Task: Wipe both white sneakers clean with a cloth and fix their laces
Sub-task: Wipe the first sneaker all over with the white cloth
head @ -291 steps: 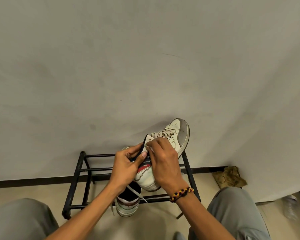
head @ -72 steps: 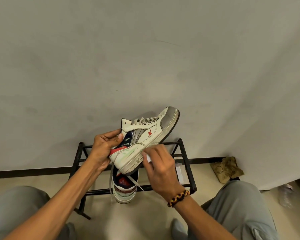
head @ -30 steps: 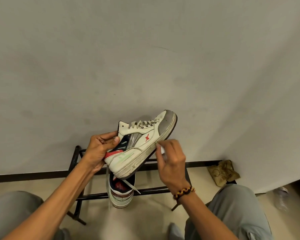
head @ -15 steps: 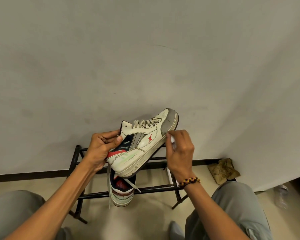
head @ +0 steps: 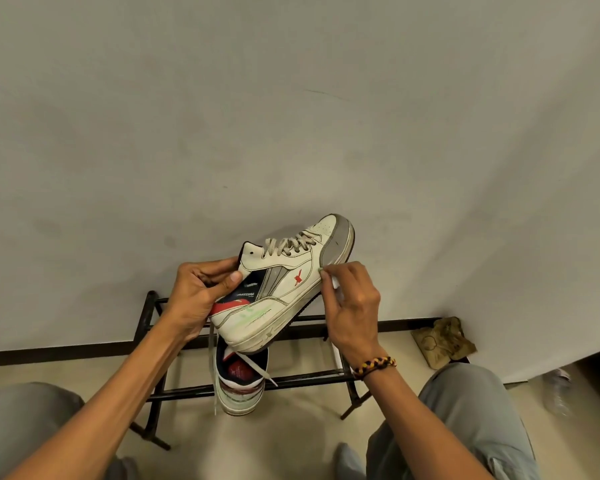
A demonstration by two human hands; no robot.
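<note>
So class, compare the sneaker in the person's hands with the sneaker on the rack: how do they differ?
The held sneaker is raised and tilted, side showing; the rack sneaker rests on the black rack, its opening towards the camera. The left hand grips the held sneaker's heel while the right hand presses a white cloth near its toe; nothing touches the rack sneaker. Both are white with red.

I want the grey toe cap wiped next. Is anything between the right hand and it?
Nothing visible: the right hand, pinching a small white cloth, already sits at the lower edge of the toe cap of the held sneaker.
</note>
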